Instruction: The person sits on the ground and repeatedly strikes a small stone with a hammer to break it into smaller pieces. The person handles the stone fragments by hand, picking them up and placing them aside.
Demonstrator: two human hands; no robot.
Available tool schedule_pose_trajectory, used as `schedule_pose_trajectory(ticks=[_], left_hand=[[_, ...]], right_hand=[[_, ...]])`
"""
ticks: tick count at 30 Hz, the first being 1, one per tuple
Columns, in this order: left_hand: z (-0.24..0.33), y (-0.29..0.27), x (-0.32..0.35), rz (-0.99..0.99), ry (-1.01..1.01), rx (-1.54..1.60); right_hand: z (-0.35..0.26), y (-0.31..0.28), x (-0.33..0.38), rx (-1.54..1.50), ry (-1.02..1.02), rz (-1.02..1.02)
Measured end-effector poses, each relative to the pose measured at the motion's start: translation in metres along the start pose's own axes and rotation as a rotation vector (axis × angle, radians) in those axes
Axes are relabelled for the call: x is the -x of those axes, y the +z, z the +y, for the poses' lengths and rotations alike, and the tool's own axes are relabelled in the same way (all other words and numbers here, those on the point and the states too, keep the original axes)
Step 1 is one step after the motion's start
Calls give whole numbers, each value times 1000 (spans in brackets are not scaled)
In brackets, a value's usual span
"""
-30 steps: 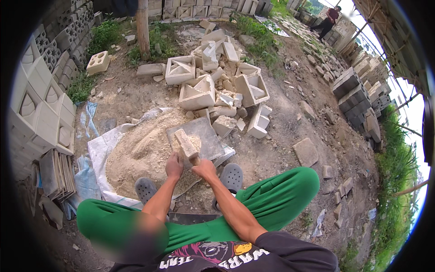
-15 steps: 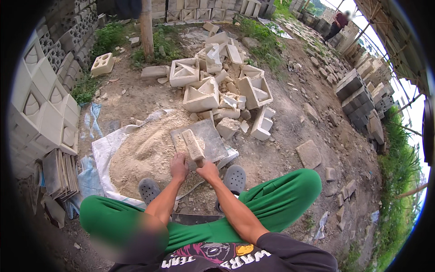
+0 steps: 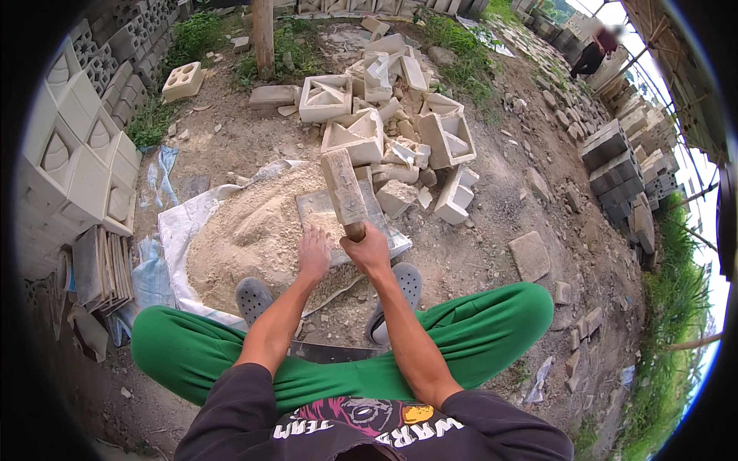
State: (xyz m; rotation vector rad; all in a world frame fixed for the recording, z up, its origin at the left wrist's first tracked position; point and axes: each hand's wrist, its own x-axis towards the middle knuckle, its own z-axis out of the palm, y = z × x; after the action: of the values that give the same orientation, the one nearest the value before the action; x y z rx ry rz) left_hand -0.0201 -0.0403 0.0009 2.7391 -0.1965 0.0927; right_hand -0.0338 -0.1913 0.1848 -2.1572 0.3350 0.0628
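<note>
Right hand [image 3: 369, 250] was closed around the handle [image 3: 354, 230] of a block-headed brown wooden mallet [image 3: 343, 188], its head up over a flat grey slab [image 3: 377, 212] at the white woven sheet's [image 3: 175, 233] right edge. Left hand [image 3: 314, 253], fingers slightly spread, was at the slab's near-left corner, beside heaped pale powder [image 3: 246, 246].

White sheet [image 3: 175, 238] on dirt ground [image 3: 477, 257] — pale powder [image 3: 242, 234] atop.
</note>
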Motion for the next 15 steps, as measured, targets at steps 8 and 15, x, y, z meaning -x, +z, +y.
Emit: schedule_pose_trajectory(ticks=[8, 15], left_hand=[[-18, 18, 15, 204, -576, 539], [-17, 23, 30, 195, -750, 526]], right_hand=[[77, 60, 16, 235, 109, -162], [63, 50, 8, 315, 176, -194]])
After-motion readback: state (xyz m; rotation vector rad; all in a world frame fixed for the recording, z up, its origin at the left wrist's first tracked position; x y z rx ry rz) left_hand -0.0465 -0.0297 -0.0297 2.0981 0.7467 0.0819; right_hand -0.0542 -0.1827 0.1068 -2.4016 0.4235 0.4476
